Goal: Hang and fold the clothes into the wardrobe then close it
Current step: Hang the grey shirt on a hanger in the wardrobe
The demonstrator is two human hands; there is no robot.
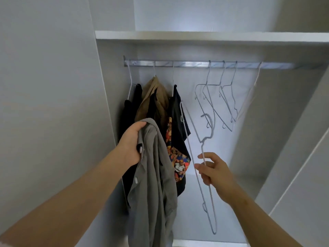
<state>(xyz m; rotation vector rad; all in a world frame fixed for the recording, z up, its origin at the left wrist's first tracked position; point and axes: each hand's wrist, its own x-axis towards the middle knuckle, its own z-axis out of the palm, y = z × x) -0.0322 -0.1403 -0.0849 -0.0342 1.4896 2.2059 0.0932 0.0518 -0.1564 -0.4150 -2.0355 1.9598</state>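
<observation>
In the white wardrobe (195,35), left hand (131,145) grips grey shirt (156,184); right hand (215,172) pinches wire hanger (203,139).

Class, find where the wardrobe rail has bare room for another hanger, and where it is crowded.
Bare rail lies between the dark printed shirt and the empty hangers, and past the rightmost hanger. The left end, with three hung garments, is crowded.

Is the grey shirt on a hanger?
Not yet. The left hand grips the grey shirt loose; the right hand holds the wire hanger empty.
</observation>
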